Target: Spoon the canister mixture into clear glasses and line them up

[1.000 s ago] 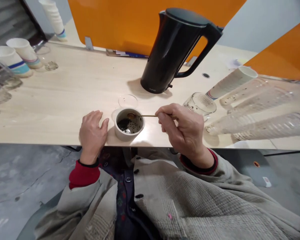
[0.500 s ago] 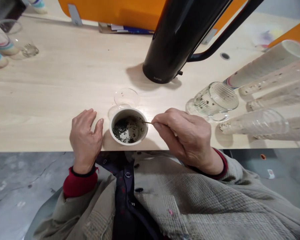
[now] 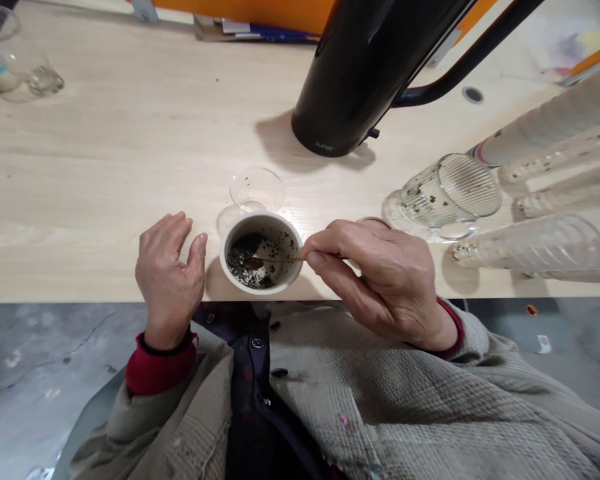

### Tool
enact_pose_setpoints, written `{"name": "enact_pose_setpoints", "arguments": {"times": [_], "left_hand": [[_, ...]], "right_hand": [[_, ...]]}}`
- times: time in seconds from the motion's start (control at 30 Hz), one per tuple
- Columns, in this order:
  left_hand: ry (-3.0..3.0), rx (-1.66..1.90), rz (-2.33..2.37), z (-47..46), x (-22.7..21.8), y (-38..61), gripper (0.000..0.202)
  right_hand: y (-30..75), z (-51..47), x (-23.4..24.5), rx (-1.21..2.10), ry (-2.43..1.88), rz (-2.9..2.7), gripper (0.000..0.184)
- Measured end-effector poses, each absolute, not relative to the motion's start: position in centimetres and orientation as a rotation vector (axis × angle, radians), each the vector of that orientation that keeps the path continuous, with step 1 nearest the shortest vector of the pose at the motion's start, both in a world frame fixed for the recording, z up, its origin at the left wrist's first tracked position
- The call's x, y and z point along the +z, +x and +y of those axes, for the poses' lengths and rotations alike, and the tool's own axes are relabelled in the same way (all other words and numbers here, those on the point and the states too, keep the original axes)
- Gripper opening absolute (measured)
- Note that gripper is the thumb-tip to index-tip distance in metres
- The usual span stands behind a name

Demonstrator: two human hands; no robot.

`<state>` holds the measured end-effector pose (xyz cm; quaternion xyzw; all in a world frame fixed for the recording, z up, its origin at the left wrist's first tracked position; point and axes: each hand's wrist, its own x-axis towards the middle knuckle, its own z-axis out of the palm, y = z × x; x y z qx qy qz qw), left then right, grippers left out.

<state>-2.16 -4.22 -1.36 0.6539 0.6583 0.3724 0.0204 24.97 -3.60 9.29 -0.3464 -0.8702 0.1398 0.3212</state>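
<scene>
1. Your right hand (image 3: 380, 283), right of center, has its grip pinched on a thin spoon (image 3: 253, 263), its bowl inside the white cup (image 3: 253, 225) at frame center; slow, shallow strokes should avoid scattering the dark flakes (image 3: 243, 250).
2. Your left hand (image 3: 167, 273), fingers loosely apart beside the cup, could steady it.
3. Pale wood counter (image 3: 105, 187); black kettle (image 3: 350, 80) upper center; gray floor (image 3: 55, 360) lower left.

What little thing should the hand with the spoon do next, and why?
I think the right hand should gently push the spoon a bit further into the dark flakes. Its bowl is inside the cup, right by where they lie thickest, on the left side. The fingers are pinching the handle, so a small nudge would probably be enough.
</scene>
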Motion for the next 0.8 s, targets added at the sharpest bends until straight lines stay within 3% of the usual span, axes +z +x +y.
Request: {"name": "enact_pose_setpoints", "arguments": {"times": [0.27, 0.5, 0.8], "left_hand": [[1.956, 1.138, 1.999, -4.1, -1.4, -2.2, 0.029], [1.955, 1.148, 1.997, -3.9, -1.7, -2.3, 0.028], [1.957, 1.159, 2.003, -3.8, -2.2, -2.4, 0.031]], "right_hand": [[24.3, -3.8, 8.8, 0.319, -0.955, -2.17, 0.018], [24.1, -4.2, 8.8, 0.528, -0.893, -2.182, 0.016], [24.7, -3.2, 7.3, 0.914, -1.031, -1.407, 0.023]]}}
